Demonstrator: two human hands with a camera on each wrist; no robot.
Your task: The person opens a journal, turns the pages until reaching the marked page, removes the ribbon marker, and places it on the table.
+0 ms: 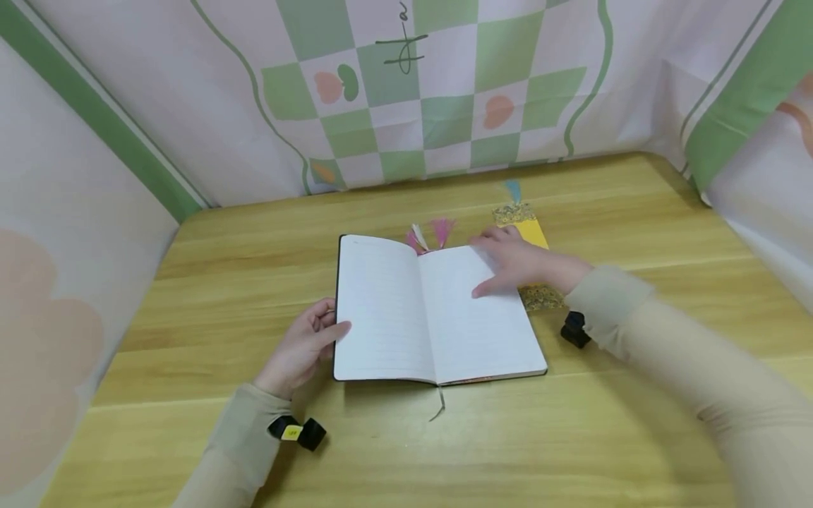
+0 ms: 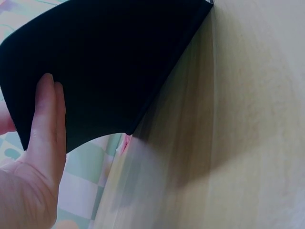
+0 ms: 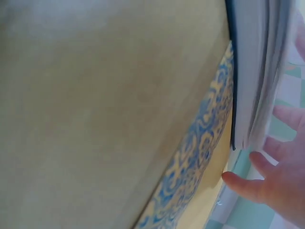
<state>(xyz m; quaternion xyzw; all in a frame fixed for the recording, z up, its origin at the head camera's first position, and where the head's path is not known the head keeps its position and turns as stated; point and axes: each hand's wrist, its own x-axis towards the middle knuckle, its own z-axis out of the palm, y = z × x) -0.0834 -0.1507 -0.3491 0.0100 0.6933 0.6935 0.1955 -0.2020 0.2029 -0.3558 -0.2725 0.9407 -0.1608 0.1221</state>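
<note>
An open notebook with white lined pages and a black cover lies on the table. My left hand holds its left edge, thumb on the page and fingers behind the cover, which is raised off the table in the left wrist view. Across the upper right page lies my right hand, its fingers spread at the outer edge. In the right wrist view those fingers are beside the page edges. Pink tassels and a white one stick out at the top. A thin ribbon hangs below the spine.
Partly under the notebook's right side and my right hand is a flat yellow piece with patterned ends and a blue tassel. The wooden table meets a checked fabric curtain at its back edge.
</note>
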